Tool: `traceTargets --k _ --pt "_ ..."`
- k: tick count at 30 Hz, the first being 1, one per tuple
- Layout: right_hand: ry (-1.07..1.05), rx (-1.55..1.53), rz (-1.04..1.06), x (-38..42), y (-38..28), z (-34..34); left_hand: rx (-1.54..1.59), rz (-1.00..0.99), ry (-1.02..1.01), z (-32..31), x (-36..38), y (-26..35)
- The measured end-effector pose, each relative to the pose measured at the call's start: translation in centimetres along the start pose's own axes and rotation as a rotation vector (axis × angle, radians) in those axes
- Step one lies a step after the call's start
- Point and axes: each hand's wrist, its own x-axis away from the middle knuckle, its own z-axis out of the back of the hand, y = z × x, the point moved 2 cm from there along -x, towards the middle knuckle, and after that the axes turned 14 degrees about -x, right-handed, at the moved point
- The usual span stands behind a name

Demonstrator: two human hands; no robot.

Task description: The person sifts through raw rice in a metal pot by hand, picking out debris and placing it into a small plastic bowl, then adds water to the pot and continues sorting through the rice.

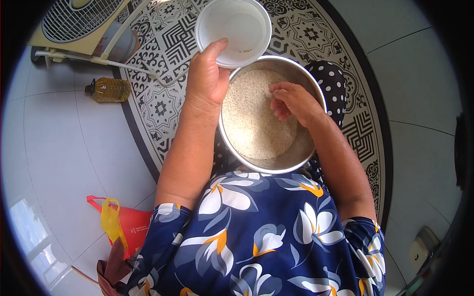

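Note:
A large round metal pot [302, 143] sits at my lap, with a pale grainy heap like rice [254, 118] in it. My left hand [210, 74] grips the rim of a white plastic tub [232, 29], thumb inside, and holds it tilted at the pot's far left edge. A few small brownish bits lie on the tub's inner wall. Over the right part of the grain hangs my right hand [292, 102], its fingers curled and drawn together; whether anything is between them is too small to tell.
Under the pot and beyond lies a patterned black-and-white mat [160, 106]. An oil bottle [111, 90] and a fan [79, 24] on a white frame stand at the left. A red bag [136, 229] with a yellow one [112, 222] is at the lower left.

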Motion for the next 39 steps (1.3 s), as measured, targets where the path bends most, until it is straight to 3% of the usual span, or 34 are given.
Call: traceTargets --k 9,12,14,15,17,21,23,24,26,27,30,32,33,35,36,38,39 --pt "0.082 0.048 0.087 0.0 -0.1 0.4 -0.008 -0.001 0.019 -0.1 0.1 0.1" --pt "0.169 0.275 0.161 0.0 0.0 0.6 -0.009 0.004 0.027 0.0 0.1 0.1" --pt "0.309 0.964 0.350 0.3 -0.3 0.2 -0.011 0.005 0.031 0.1 0.1 0.1" --pt "0.309 0.964 0.349 0.6 -0.3 -0.1 -0.013 -0.007 0.020 0.2 0.0 0.1" --pt "0.143 1.173 0.127 1.0 -0.1 -0.6 -0.013 -0.018 0.007 0.1 0.0 0.0" --pt "-0.014 1.256 0.123 1.2 1.3 -1.0 -0.011 -0.014 0.022 -0.4 0.3 0.3" --pt "-0.252 1.345 -0.078 1.6 1.5 -1.9 -0.011 -0.018 0.026 -0.5 0.4 0.4" --pt "-0.250 1.347 -0.079 1.4 1.8 -1.9 -0.005 -0.010 0.023 -0.6 0.5 0.5" --pt "-0.523 1.327 -0.116 1.0 2.9 -2.3 0.001 -0.005 0.021 -0.6 0.5 0.6" --pt "-0.524 1.330 -0.116 1.1 3.0 -2.3 0.008 -0.004 0.023 -0.5 0.5 0.6" --pt "-0.623 1.158 -0.055 1.2 2.6 -3.1 0.019 -0.004 0.028 -0.7 0.7 0.6" --pt "-0.846 1.050 -0.281 0.7 2.1 -3.7 0.021 -0.005 0.029 -0.7 0.7 0.6" --pt "-0.846 1.051 -0.281 1.3 1.8 -3.7 0.020 -0.011 0.023 -0.7 0.6 0.6" --pt "-0.438 0.720 -0.021 2.2 0.6 -3.0 0.017 -0.019 0.020 -0.7 0.6 0.6" --pt "-0.441 0.720 -0.020 2.2 0.3 -2.7 0.020 -0.019 0.021 -0.6 0.6 0.6" --pt "-0.371 -0.239 -0.027 1.9 -0.5 -2.0 0.020 -0.018 0.024 -0.5 0.6 0.6" --pt "-0.371 -0.242 -0.028 1.5 -0.5 -1.5 0.015 -0.011 0.029 -0.4 0.6 0.6"
